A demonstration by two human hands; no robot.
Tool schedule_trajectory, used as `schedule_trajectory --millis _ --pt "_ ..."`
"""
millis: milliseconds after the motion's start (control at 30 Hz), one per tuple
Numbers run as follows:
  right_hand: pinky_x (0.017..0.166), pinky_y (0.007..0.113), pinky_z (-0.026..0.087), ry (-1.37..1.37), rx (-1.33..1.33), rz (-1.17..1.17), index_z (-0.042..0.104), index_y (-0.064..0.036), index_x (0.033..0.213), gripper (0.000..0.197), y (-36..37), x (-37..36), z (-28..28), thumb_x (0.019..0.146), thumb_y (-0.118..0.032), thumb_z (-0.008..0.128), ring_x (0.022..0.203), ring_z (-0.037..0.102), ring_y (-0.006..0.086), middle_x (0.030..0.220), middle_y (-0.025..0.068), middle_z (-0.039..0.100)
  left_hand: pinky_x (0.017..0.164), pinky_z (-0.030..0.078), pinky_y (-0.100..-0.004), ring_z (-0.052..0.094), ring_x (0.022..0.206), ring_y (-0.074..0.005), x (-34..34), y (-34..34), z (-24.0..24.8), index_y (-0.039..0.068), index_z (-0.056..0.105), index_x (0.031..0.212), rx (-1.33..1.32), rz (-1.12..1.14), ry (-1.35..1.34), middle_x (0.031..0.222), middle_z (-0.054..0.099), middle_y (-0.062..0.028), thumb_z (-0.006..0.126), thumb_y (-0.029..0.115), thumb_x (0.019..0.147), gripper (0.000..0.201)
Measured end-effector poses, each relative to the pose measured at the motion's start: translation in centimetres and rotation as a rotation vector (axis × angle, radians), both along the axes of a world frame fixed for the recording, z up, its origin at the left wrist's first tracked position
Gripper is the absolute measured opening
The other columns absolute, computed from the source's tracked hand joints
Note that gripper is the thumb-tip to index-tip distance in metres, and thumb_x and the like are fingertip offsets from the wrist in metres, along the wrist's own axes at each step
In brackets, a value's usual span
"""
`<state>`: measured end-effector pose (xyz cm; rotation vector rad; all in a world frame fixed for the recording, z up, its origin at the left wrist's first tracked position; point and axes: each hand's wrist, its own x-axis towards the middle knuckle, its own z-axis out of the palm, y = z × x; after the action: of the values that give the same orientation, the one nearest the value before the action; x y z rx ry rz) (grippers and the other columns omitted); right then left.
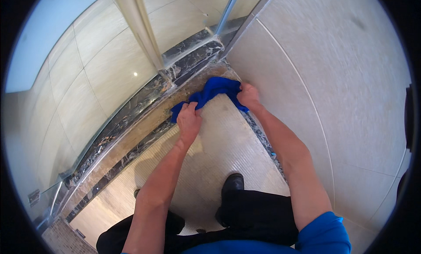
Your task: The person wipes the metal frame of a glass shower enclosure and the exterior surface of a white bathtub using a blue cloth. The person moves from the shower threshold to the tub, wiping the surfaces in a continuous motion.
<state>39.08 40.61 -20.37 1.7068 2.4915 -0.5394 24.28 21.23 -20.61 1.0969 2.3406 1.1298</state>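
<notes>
A bunched blue cloth [217, 88] lies across the far corner of the ribbed floor panel [215, 122], against the tiled wall. My left hand [189, 118] grips the cloth's left end, fingers closed over it. At its right end, close to the wall, my right hand [248, 96] holds the fabric in curled fingers. The cloth is stretched loosely between both hands. Part of the panel's far corner is hidden under it.
Behind the cloth runs a dark marbled stone ledge [193, 56] with a glass panel and metal post [139, 28]. A large tiled wall [324, 78] rises on the right. My black shoe [233, 182] stands on the ribbed panel.
</notes>
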Motion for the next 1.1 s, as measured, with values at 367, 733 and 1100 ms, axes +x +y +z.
schedule_trajectory --millis 367,733,1100 --pt "0.072 0.043 0.047 1.019 0.351 0.074 0.059 -0.0062 0.088 0.014 -3.9 -15.6 6.0 0.074 -0.004 0.060 0.079 0.057 0.0342 0.081 0.0153 0.059 0.071 0.046 -0.0350 0.056 0.073 -0.0246 -7.7 -4.5 2.3 0.000 0.057 0.094 0.377 0.660 -0.115 0.083 0.061 -0.0155 0.059 0.012 0.087 0.014" --pt "0.074 0.042 0.048 0.912 0.444 0.457 0.060 -0.0051 0.087 0.018 -6.2 -16.8 6.8 0.073 0.003 0.053 0.082 0.058 0.0361 0.084 0.0161 0.059 0.066 0.044 -0.0321 0.053 0.070 -0.0162 -8.8 -3.5 1.8 -0.002 0.058 0.089 0.211 0.636 -0.096 0.076 0.060 -0.0095 0.061 0.009 0.085 0.013" --pt "0.072 0.043 0.048 0.817 0.155 -0.187 0.060 -0.0047 0.086 0.011 -1.8 -13.7 6.0 0.076 -0.009 0.060 0.078 0.061 0.0362 0.079 0.0184 0.064 0.067 0.045 -0.0338 0.055 0.068 -0.0209 -8.8 0.0 1.5 0.001 0.057 0.084 0.331 0.517 -0.375 0.073 0.060 -0.0104 0.064 0.007 0.081 0.010"
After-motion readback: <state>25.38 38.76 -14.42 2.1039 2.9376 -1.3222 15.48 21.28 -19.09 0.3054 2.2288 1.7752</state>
